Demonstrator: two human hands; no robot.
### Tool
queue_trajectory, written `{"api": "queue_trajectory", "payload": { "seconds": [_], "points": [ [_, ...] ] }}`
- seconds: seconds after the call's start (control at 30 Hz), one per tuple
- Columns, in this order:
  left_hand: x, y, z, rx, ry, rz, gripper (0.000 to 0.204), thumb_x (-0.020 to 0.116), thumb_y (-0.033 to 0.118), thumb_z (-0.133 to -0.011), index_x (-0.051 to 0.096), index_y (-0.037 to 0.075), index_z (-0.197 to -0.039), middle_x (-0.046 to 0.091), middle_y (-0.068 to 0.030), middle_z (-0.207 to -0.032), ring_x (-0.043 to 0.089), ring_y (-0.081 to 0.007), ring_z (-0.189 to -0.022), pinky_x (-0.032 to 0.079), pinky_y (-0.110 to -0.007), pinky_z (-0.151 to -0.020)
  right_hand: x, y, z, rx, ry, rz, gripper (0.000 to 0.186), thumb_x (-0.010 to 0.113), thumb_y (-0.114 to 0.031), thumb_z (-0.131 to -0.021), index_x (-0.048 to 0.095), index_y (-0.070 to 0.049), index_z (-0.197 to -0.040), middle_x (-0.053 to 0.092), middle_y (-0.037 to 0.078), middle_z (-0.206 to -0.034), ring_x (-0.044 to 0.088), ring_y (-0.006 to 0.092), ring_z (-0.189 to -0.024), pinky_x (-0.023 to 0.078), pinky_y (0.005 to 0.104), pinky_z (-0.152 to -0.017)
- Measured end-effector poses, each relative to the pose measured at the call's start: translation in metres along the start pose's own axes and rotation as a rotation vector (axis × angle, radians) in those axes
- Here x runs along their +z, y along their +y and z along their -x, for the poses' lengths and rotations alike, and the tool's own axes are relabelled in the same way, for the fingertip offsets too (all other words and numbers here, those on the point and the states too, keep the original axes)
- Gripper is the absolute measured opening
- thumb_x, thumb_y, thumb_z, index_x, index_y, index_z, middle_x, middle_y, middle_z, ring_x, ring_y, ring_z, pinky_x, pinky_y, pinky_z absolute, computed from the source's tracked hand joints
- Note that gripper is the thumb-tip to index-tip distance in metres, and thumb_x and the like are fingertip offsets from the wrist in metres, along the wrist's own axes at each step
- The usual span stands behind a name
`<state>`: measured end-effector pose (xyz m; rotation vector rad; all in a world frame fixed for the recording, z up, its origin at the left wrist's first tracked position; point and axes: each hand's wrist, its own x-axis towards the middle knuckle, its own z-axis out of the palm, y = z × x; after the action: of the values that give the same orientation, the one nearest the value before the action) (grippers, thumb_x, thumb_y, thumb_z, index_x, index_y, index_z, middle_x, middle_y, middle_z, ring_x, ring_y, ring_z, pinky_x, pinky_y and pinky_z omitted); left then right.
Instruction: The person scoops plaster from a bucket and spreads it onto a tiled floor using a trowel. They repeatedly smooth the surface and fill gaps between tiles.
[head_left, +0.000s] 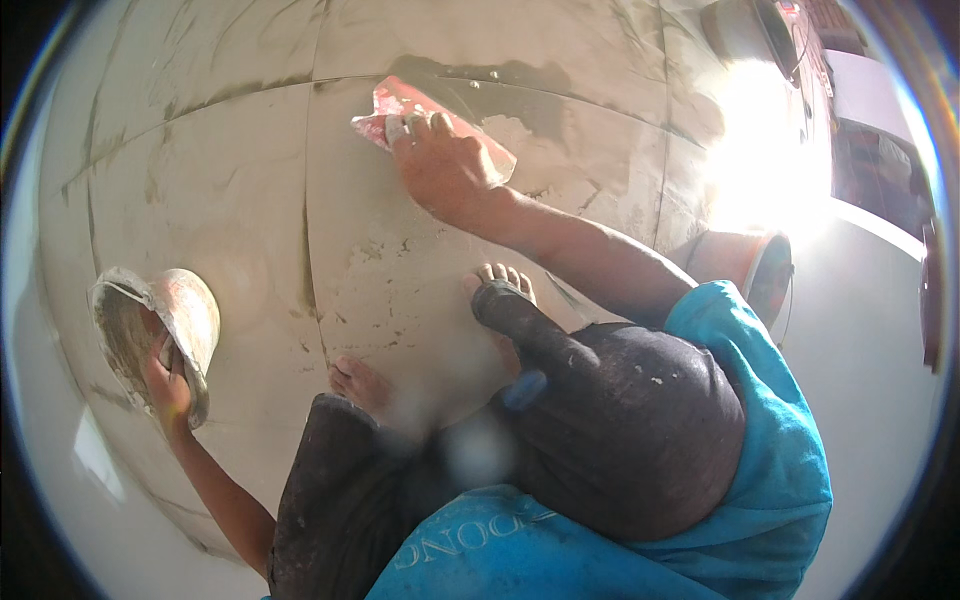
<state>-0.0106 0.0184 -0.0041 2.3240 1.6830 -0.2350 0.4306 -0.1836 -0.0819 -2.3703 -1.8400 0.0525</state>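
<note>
Pink, flat and smeared with pale residue, the spreader (412,100) is on the tiled floor (240,200), well in from its left edge and beyond your 2 feet. Your right hand (445,165) grasps it, fingers hooked over its near-left end, while its far end pokes out past your wrist. Expect it to be light and fairly stiff, perhaps slick where wet; it would probably sit best gripped near the middle, fingers spread along its back. A dark, damp-looking patch (520,95) lies just beyond it.

Near the floor's left edge, your left hand (170,380) is at the mouth of a crusted bucket (195,310), well apart from the spreader. I cannot tell whether those fingers close on the rim. That bucket looks flexible, its lip bent, and would likely handle heavier if loaded.
</note>
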Motion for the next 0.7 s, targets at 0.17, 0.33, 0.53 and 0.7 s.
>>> {"api": "queue_trajectory", "payload": {
  "seconds": [0.17, 0.33, 0.53, 0.7],
  "points": [
    [-0.012, 0.012, 0.005, -0.042, -0.091, 0.140, 0.034, 0.053, 0.025, -0.096, 0.059, 0.000, -0.118, 0.064, -0.0188, -0.110, 0.058, -0.0325, -0.106, 0.040, -0.039, -0.094, -0.048, 0.055, 0.020, 0.120, -0.308, 0.011, 0.046, 0.056, -0.008, -0.080, 0.050, -0.011, -0.126, 0.057, 0.009, -0.121, 0.057, 0.0251, -0.106, 0.056, 0.0413, -0.069],
    [-0.004, -0.038, -0.002, -0.173, 0.037, -0.031, 0.035, 0.055, 0.028, -0.095, 0.061, -0.001, -0.114, 0.065, -0.0193, -0.105, 0.060, -0.0311, -0.100, 0.043, -0.040, -0.089, -0.073, 0.152, 0.136, -0.321, -0.337, -0.049, 0.068, 0.057, 0.004, -0.071, 0.053, -0.028, -0.130, 0.054, 0.000, -0.132, 0.054, 0.0236, -0.117, 0.044, 0.0390, -0.095],
    [0.004, -0.022, -0.016, -0.045, 0.136, 0.036, 0.035, 0.056, 0.029, -0.094, 0.061, 0.003, -0.117, 0.064, -0.0185, -0.108, 0.061, -0.0303, -0.100, 0.044, -0.038, -0.088, -0.049, 0.200, 0.180, -0.429, -0.279, -0.073, 0.066, 0.065, 0.001, -0.065, 0.058, -0.032, -0.122, 0.055, -0.001, -0.129, 0.053, 0.0218, -0.115, 0.044, 0.0421, -0.094],
    [-0.001, 0.006, -0.015, -0.027, 0.105, 0.137, 0.035, 0.056, 0.028, -0.094, 0.061, 0.007, -0.122, 0.064, -0.0158, -0.114, 0.060, -0.0303, -0.104, 0.044, -0.037, -0.091, -0.036, 0.181, 0.133, -0.382, -0.236, -0.079, 0.057, 0.060, -0.002, -0.069, 0.062, -0.029, -0.120, 0.057, 0.000, -0.127, 0.056, 0.0214, -0.112, 0.046, 0.0388, -0.092]
  ]
}}
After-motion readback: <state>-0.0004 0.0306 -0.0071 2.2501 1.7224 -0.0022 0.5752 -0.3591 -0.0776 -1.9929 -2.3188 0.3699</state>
